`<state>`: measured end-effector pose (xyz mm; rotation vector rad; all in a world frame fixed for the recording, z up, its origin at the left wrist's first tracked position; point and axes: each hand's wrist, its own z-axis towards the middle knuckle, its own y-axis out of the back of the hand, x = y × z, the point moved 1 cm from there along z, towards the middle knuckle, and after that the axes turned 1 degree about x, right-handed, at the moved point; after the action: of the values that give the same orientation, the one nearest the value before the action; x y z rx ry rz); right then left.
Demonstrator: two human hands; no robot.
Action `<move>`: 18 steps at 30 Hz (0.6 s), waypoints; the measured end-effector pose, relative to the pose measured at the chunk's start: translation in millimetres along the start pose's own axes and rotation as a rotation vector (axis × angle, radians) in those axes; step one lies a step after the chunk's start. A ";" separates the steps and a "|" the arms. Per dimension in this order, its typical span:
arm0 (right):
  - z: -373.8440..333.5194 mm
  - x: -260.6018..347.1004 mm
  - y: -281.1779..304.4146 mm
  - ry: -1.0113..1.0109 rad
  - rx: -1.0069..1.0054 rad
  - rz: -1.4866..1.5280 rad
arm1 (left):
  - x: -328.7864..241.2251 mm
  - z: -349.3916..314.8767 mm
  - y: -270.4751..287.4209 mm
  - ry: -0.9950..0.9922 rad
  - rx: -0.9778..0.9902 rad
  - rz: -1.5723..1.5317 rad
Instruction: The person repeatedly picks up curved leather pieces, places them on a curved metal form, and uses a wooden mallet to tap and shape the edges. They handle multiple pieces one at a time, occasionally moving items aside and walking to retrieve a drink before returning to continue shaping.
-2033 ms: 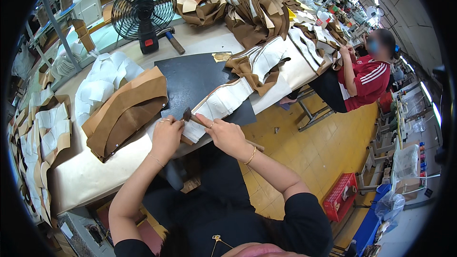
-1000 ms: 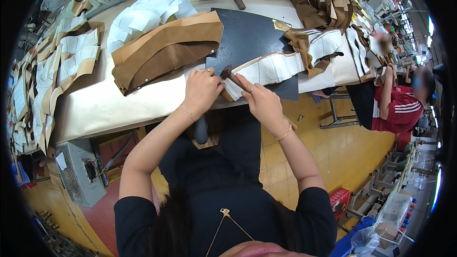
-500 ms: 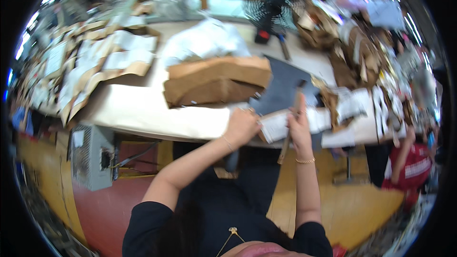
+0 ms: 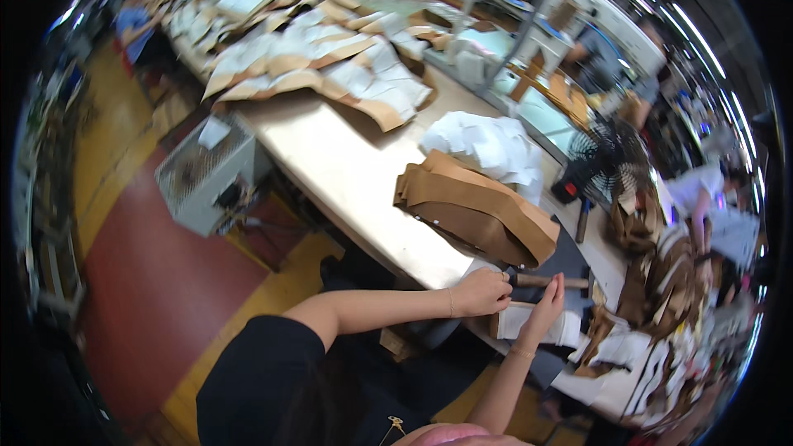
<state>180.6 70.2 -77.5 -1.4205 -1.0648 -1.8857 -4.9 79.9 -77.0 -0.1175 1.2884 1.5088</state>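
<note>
At lower right, the gripping right hand (image 4: 542, 314) has turned the wooden-handled tool (image 4: 533, 281) sideways, its head facing the closed left hand (image 4: 481, 292).

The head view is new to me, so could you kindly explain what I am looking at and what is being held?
There is no machine at work here: these are a person's bare hands, seen from a wide fisheye camera worn on the head, which makes straight edges curve. The right hand holds a tool with a wooden handle. The left hand is curled beside the tool's dark end; whether it grips anything is unclear. Just below the tool lies a white strip. On the pale table you also see a dark mat, a stack of brown pieces, a white heap behind it and a black fan.
</note>
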 end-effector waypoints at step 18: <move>-133.4 73.8 -87.1 0.576 0.621 -0.537 | 193.1 -225.3 381.0 0.751 -0.724 0.706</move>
<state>19.4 7.4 -47.6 -0.2261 -1.6154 -1.8684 -486.4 106.3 -52.0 -0.8319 1.3365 2.6642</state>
